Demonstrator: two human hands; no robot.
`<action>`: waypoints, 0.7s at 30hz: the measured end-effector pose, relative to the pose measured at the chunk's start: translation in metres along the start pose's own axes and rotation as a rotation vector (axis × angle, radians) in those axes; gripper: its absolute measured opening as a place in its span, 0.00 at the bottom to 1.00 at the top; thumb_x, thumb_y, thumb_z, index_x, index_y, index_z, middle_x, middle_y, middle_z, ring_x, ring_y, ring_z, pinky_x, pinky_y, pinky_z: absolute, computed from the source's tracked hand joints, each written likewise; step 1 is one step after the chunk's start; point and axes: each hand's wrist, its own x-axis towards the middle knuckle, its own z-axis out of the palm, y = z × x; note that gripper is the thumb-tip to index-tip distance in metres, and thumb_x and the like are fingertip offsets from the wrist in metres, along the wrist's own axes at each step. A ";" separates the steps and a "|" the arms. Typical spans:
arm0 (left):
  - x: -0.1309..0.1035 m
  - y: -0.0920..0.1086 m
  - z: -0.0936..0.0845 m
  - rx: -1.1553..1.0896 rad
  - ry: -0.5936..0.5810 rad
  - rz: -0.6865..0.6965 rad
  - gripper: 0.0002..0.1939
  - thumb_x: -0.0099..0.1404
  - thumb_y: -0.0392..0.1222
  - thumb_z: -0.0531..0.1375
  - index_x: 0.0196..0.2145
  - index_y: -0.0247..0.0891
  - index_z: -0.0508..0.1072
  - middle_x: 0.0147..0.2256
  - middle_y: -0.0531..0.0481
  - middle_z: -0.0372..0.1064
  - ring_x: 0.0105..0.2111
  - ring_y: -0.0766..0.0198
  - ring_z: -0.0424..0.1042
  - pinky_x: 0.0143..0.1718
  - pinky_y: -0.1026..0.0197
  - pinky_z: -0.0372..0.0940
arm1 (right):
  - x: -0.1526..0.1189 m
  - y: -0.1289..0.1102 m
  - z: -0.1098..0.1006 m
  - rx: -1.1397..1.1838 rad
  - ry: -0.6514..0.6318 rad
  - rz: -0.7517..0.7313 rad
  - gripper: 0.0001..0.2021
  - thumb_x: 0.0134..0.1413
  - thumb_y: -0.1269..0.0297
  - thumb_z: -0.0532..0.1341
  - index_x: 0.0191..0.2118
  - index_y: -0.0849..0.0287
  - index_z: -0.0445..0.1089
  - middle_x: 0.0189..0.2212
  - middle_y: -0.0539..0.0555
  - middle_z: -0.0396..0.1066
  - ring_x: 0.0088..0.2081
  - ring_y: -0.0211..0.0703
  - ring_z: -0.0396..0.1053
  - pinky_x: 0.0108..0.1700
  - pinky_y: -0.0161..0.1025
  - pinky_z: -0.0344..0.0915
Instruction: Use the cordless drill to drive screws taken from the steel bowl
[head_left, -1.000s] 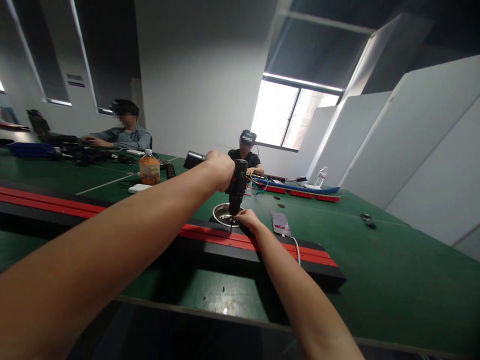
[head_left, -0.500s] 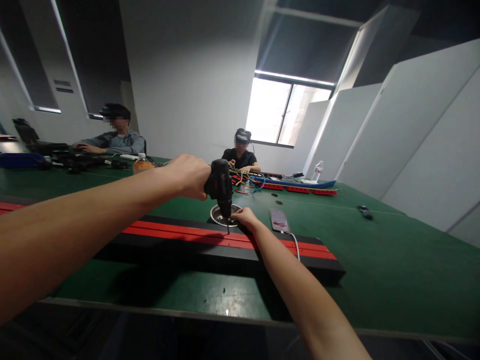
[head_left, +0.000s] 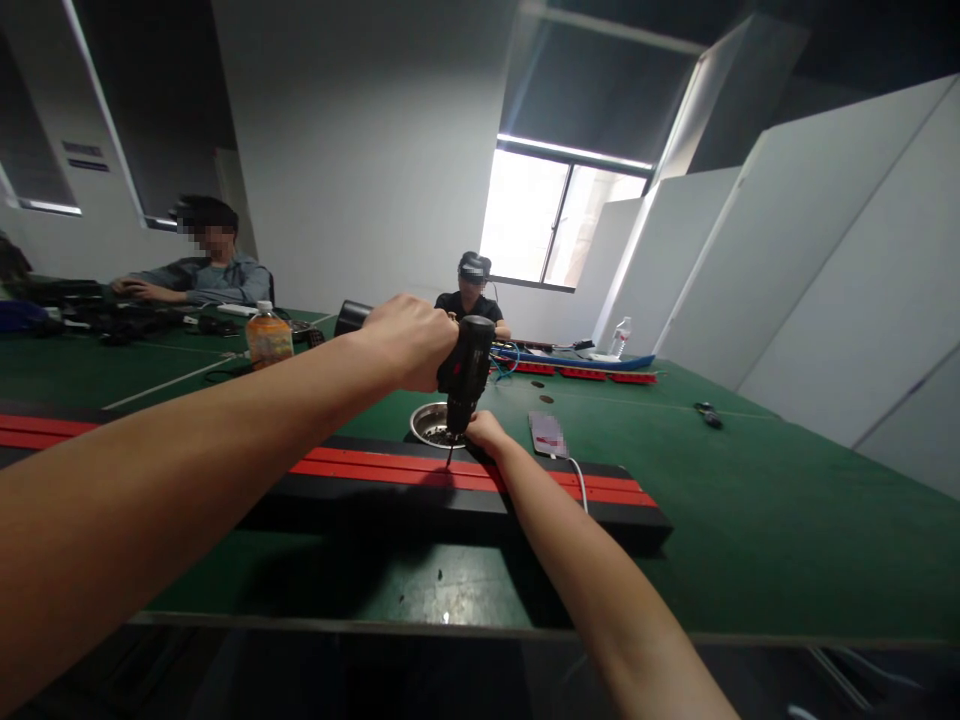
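My left hand (head_left: pixel 414 338) is closed around the grip of a black cordless drill (head_left: pixel 468 362). The drill points down, and its thin bit meets or hovers just over the red strip of a long black beam (head_left: pixel 551 482); contact is not clear. Beyond the beam stands a round metal bowl (head_left: pixel 417 430) with small dark pieces in it, probably screws. My right hand (head_left: pixel 487 432) is at the bowl's right side, behind the drill's chuck. Its fingers look curled together, their tips partly hidden, and what they hold does not show.
A phone (head_left: pixel 548 434) with a white cable (head_left: pixel 581 485) lies beyond the beam, the cable crossing it. An orange drink bottle (head_left: pixel 268 338) stands at left. Two people sit across the green table (head_left: pixel 772 520). Red-and-blue strips (head_left: pixel 585 372) lie at the back.
The drill has tilted, its body leaning right, while its bit stays over the red strip. My left hand has shifted right with it. The right hand's fingers have drawn back toward the bowl's right rim.
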 end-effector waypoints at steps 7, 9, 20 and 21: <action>0.001 0.004 -0.002 -0.027 -0.002 -0.011 0.25 0.62 0.56 0.58 0.49 0.36 0.78 0.37 0.34 0.77 0.36 0.46 0.74 0.39 0.52 0.59 | 0.002 0.001 -0.003 -0.055 0.009 0.037 0.11 0.32 0.72 0.74 0.28 0.61 0.77 0.17 0.52 0.69 0.29 0.48 0.70 0.29 0.38 0.61; 0.000 0.004 -0.001 -0.023 0.001 -0.015 0.25 0.62 0.57 0.57 0.47 0.36 0.78 0.37 0.33 0.77 0.36 0.46 0.74 0.39 0.52 0.59 | 0.003 0.003 -0.002 -0.045 0.012 0.030 0.12 0.31 0.72 0.74 0.28 0.61 0.77 0.16 0.51 0.68 0.29 0.48 0.70 0.29 0.38 0.60; -0.002 -0.002 -0.002 -0.003 -0.017 -0.052 0.30 0.61 0.64 0.56 0.46 0.36 0.78 0.34 0.33 0.76 0.34 0.45 0.74 0.35 0.52 0.60 | 0.010 0.009 0.000 -0.062 0.032 0.022 0.12 0.30 0.72 0.76 0.27 0.61 0.76 0.16 0.51 0.68 0.28 0.48 0.70 0.29 0.38 0.61; -0.002 -0.003 -0.002 0.008 -0.017 -0.047 0.30 0.61 0.65 0.55 0.45 0.36 0.79 0.32 0.34 0.76 0.33 0.45 0.74 0.34 0.53 0.59 | 0.010 0.009 0.000 -0.056 0.023 0.023 0.13 0.29 0.72 0.76 0.27 0.61 0.77 0.16 0.51 0.68 0.28 0.48 0.70 0.30 0.38 0.62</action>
